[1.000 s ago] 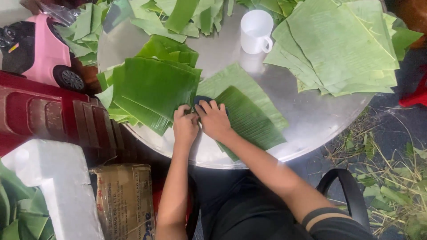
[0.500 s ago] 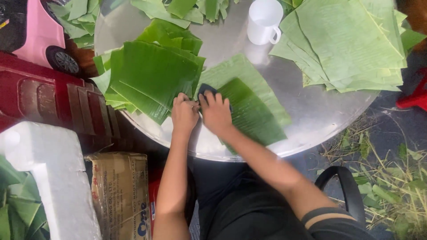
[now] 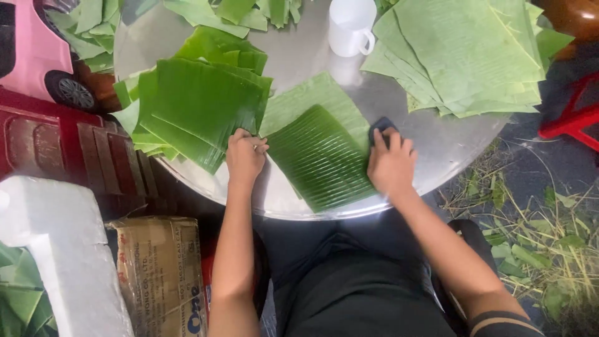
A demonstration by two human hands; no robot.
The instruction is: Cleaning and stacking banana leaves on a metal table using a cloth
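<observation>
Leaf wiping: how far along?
Looks done: a dark green stack beside the left hand. In hand: the left hand pins a dark leaf while the right hand presses a dark cloth at its edge. Likely left: the pale pile behind.

Head cam looks straight down, close, at table.

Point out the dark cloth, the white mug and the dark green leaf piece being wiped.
dark cloth (image 3: 379, 126): head view, the edge showing above the right hand's fingers.
white mug (image 3: 348, 26): head view, middle of its side wall.
dark green leaf piece (image 3: 318, 157): head view, centre of its ribbed face.
</observation>
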